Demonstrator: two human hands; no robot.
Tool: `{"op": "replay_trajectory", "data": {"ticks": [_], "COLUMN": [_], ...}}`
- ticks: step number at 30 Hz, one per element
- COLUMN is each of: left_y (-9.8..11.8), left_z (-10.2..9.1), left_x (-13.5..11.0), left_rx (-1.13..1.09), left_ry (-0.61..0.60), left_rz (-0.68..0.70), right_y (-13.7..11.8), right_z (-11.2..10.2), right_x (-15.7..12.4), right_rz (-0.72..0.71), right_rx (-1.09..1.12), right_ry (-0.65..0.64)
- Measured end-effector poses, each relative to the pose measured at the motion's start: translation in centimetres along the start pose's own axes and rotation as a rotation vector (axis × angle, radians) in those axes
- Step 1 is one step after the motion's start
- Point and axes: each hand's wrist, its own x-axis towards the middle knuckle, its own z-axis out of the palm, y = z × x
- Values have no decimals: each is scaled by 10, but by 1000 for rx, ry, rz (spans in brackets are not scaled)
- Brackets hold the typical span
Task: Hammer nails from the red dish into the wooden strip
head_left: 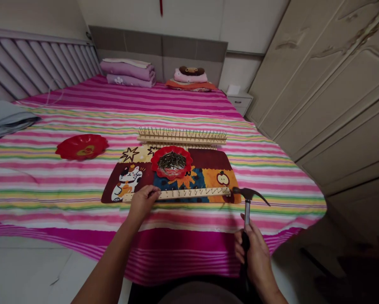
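My right hand (pixel 254 249) is wrapped round the dark handle of a claw hammer (pixel 247 198). The hammer's head is just off the right end of a narrow wooden strip (pixel 177 194), and its claw points right. Along the strip's middle and right part stands a row of nails (pixel 202 192). My left hand (pixel 143 198) rests over the strip's left part with thumb and fingers pinched together; what they hold is too small to make out. Behind the strip, a red scalloped dish (pixel 156 164) holds many loose nails (pixel 172 162).
A patterned mat (pixel 110 192) lies under the strip and dish. Behind it, wooden strips full of upright nails (pixel 183 137) lie on the striped bed (pixel 255 147). Another red dish (pixel 82 146) sits at left. Folded bedding (pixel 129 71) is at the headboard; a wardrobe (pixel 335 84) stands at right.
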Motion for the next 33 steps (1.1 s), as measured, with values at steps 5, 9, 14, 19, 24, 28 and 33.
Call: {"op": "replay_trajectory", "data": {"ticks": [5,9,14,19,24,28,33], "left_y": [-1,-4,-7,-6,-3,0,6], "left_z": [2,5,6,7,6,2,-8], "left_x": [-3,-3,-3,-4,-3,-4,7], "left_rx": [2,17,50,72,54,42,68], "left_ry": [26,46,53,58,43,28,58], "left_rz": [6,8,34,38,28,-8,-68], "right_y": [-34,-38,-33,-32,-38,-36,-12], "right_z": [49,91,126,126,86,39,-7], "right_x": [-22,-19,-6,2,1,8,22], "right_rz": [-91,-305,-485,-512,-293,-103,55], "right_rx": [-397,-699,-857,-921,-624,-298,0], "right_ry": [-376,-685,-751,-750,-558,-121,102]}}
